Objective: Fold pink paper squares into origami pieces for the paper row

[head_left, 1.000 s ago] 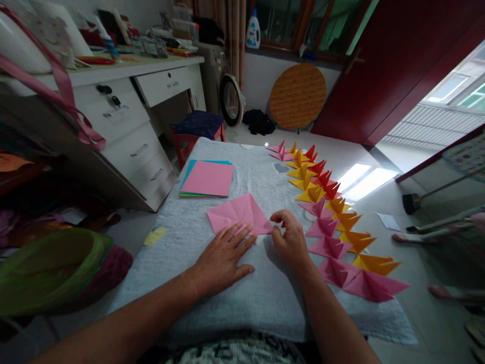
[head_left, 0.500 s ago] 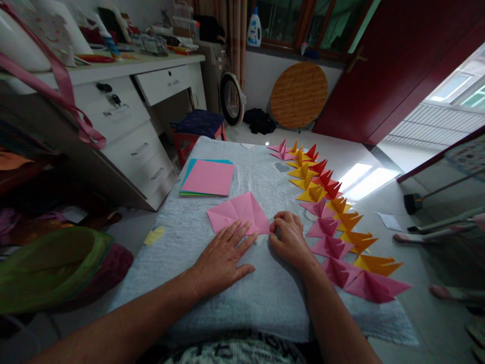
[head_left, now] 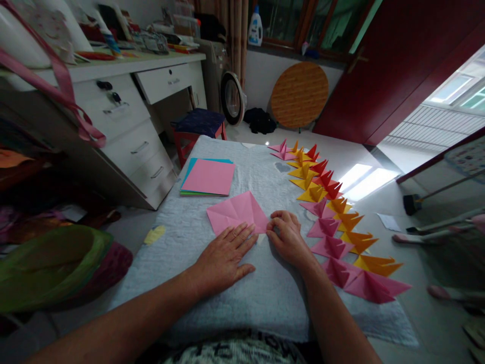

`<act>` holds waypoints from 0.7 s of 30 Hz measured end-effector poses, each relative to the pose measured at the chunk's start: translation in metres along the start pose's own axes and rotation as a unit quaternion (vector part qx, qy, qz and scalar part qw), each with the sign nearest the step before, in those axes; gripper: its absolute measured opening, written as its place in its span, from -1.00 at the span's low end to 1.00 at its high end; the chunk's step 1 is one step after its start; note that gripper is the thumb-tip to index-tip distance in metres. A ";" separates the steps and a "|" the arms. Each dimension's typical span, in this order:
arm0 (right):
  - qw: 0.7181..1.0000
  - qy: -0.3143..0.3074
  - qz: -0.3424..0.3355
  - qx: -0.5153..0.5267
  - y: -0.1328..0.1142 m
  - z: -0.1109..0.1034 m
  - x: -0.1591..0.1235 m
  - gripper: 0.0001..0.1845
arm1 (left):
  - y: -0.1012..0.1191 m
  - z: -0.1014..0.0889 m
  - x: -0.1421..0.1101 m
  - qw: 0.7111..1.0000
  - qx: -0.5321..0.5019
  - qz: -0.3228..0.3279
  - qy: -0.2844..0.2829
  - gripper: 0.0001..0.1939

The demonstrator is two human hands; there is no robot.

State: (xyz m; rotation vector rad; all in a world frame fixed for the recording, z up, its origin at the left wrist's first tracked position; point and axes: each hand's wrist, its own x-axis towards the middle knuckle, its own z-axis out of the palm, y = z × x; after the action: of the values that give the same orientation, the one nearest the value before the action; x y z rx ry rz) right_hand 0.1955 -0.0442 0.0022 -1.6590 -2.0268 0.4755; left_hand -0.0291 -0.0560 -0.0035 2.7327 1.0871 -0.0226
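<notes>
Being pressed under the spread left hand (head_left: pixel 226 251): one creased pink origami sheet (head_left: pixel 242 210), on blue-grey cloth (head_left: pixel 280 303). Right corner now met by the curled right hand (head_left: pixel 288 236), shifted slightly inward; whether pinched cannot be told; corner apparently being worked.

I count two hands, one left hand (head_left: pixel 225 255) and one right hand (head_left: pixel 288 236), one creased pink sheet (head_left: pixel 244 213) and one stack of square paper (head_left: pixel 209 177). Toward the seated person's end are five pink birds (head_left: pixel 329 246) and four orange birds (head_left: pixel 347 221); the farther birds (head_left: pixel 333 190) overlap too closely to number. Elsewhere I see one stool (head_left: pixel 200 120), one washing machine (head_left: pixel 212 63) and four drawers (head_left: pixel 140 149).
</notes>
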 end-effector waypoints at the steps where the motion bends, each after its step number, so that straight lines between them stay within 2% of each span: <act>1: 1.000 0.000 0.000 0.000 0.000 0.000 0.000 -0.92 | 0.000 0.001 0.000 1.000 0.001 0.000 0.002 -0.30; 8: 1.000 -0.010 0.008 -0.006 -0.004 0.002 0.003 -0.91 | -0.001 0.005 0.000 1.000 0.000 -0.010 0.002 -0.23; 21: 1.000 -0.024 0.008 0.009 -0.005 -0.001 0.007 -0.91 | 0.000 0.002 0.001 1.000 -0.009 -0.012 0.000 -0.24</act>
State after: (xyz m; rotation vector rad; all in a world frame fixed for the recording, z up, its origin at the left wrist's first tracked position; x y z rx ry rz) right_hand 0.1908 -0.0388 0.0068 -1.6685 -2.0397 0.5431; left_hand -0.0288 -0.0556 -0.0053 2.7029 1.1155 -0.0175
